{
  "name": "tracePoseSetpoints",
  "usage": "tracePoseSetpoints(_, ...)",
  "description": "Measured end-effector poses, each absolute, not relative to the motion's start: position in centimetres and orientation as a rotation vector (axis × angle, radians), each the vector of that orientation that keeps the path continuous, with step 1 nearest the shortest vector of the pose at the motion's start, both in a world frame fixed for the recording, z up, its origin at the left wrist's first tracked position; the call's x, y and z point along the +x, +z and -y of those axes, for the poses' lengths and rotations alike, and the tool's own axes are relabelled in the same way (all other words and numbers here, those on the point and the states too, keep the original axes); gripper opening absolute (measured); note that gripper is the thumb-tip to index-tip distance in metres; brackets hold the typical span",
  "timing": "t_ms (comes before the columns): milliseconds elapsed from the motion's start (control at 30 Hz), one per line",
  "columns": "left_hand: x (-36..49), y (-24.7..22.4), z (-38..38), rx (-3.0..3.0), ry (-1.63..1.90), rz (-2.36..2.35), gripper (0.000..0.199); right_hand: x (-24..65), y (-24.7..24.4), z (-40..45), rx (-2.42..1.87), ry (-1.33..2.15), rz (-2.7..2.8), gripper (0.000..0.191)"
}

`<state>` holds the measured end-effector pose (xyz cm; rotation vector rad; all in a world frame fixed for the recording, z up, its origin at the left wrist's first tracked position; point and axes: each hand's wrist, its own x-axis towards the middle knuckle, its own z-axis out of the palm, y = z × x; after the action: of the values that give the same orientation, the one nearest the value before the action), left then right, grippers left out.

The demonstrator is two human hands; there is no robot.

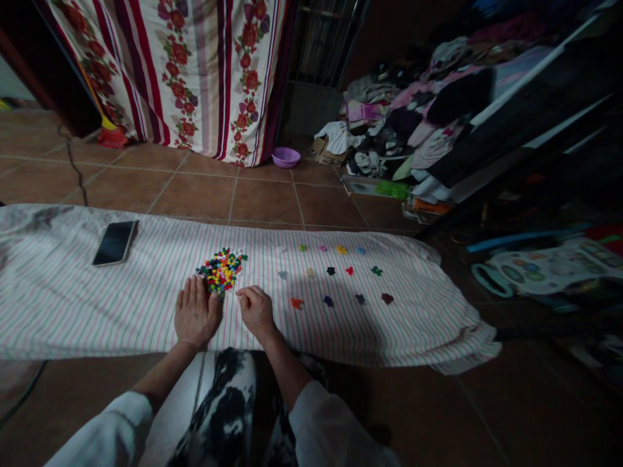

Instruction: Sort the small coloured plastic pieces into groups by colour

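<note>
A mixed heap of small colourful pieces (224,267), too small to name, lies on the striped cloth (160,305). My left hand (197,312) rests flat at the heap's near-left edge, fingers stretched out. Just right of the heap, my right hand (257,312) is closed, thumb and forefinger together; whatever they may pinch is too small to make out. Farther right, little single-colour clusters stand apart in three rows, among them an orange cluster (296,303), a yellow cluster (341,249), a dark green cluster (376,271) and a brown cluster (387,298).
A phone (115,243) lies on the cloth at the left. Beyond the covered surface are a tiled floor (204,194), a floral curtain (204,78), a purple basin (286,157) and a red broom (113,135). Heaped clothes (409,123) fill the back right.
</note>
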<state>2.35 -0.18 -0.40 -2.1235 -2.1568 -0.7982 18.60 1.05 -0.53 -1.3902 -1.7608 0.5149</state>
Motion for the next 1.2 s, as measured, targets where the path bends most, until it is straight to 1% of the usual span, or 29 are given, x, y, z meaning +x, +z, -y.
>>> tracePoseSetpoints(200, 2.8, 0.1, 0.7, -1.819, -0.808, 2.338, 0.052, 18.6, -0.5, -1.0, -1.374, 0.510, 1.752, 0.029)
tracePoseSetpoints(500, 3.1, -0.2, 0.4, -1.823, -0.609, 2.336, 0.049, 18.8, -0.6, -1.0, -1.407, 0.544, 1.750, 0.028)
tracePoseSetpoints(700, 3.2, 0.0, 0.3, -1.832, -0.472, 2.340, 0.049, 18.6, 0.9, -4.0, -1.520, 0.596, 1.652, 0.027)
tracePoseSetpoints(900, 3.2, 0.3, 0.2, -1.837, -0.412, 2.280, 0.046, 18.1, 2.5, -7.6, -1.652, 0.574, 1.766, 0.025)
tracePoseSetpoints(1200, 2.4, 2.0, -0.4, -1.950, -0.182, 2.141, 0.027, 17.4, 3.5, -10.4, -1.874, 0.552, 1.930, 0.027)
